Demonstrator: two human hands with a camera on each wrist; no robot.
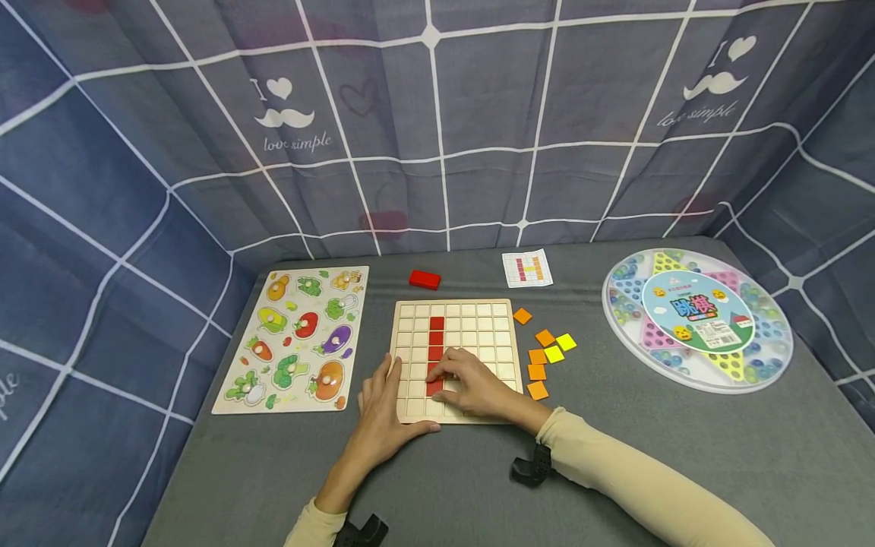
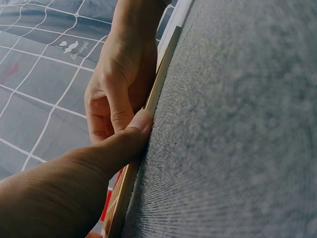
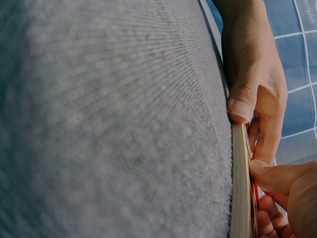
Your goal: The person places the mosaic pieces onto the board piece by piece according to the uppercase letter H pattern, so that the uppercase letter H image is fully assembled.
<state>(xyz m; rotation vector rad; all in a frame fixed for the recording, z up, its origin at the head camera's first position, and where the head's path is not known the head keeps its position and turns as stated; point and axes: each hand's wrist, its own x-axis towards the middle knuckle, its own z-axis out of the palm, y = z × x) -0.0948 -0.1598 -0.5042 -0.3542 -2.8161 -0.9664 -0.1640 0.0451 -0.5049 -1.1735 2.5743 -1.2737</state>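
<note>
A square wooden grid board (image 1: 478,327) lies on the grey cloth, with a column of red square tiles (image 1: 436,336) running down its left half. My left hand (image 1: 379,414) braces the near left corner, fingers along the left side and thumb on the front edge, as the left wrist view also shows. Over the lower end of the column, my right hand (image 1: 472,384) has curled fingers and thumb pinching at a red tile (image 1: 434,388), partly hidden by the fingertips. In the right wrist view a strip of red tile (image 3: 255,191) shows beside the right thumb (image 3: 265,173).
Loose orange tiles (image 1: 536,372) and yellow tiles (image 1: 566,342) lie right of the board. Behind it are red pieces (image 1: 424,279) and a pattern card (image 1: 527,268). A vegetable puzzle board (image 1: 294,342) lies left; a round game board (image 1: 697,319) lies right. Curtains (image 1: 478,114) enclose the table.
</note>
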